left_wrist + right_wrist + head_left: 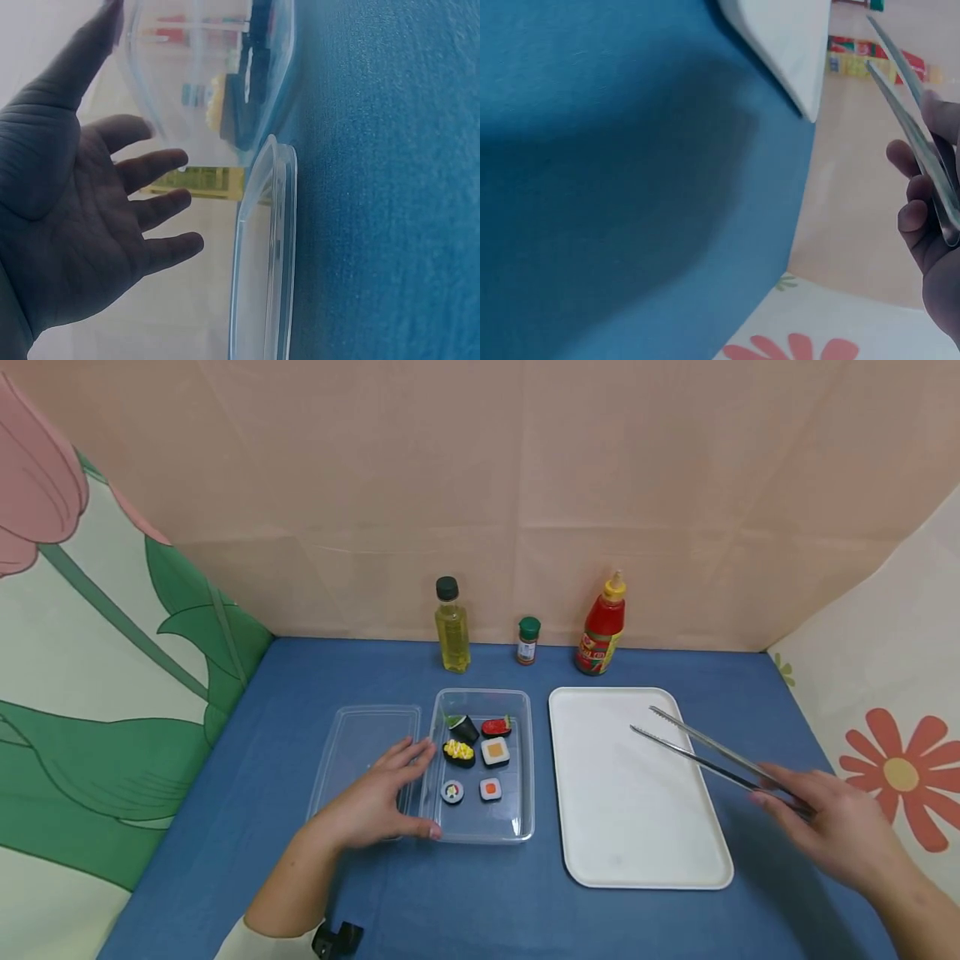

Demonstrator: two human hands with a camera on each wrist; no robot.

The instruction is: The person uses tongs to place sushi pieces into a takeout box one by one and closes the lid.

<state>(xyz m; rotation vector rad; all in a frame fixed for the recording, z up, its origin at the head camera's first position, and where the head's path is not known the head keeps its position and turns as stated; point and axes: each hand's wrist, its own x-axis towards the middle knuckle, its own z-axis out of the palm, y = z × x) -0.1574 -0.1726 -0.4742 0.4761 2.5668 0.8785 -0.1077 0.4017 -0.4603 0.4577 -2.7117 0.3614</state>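
A clear plastic container (513, 818) on the blue cloth holds several small sushi pieces: a corn-topped one (459, 752), a red-topped one (496, 727), a dark cone (462, 729), a square yellow-topped one (495, 752) and two small rolls, among them an orange-centred roll (491, 789). My left hand (375, 802) is spread at its left side, fingertips and thumb right at the rim, gripping nothing. Under that hand lies a clear lid (367, 735). On the right, my right hand (832, 822) holds metal tongs (708, 742), tips apart above a white tray (630, 810).
Along the back stand an oil bottle (453, 635), a small green-capped jar (527, 643) and a red sauce bottle (600, 631). A beige backdrop (360, 485) rises behind them, with patterned cloth at both sides.
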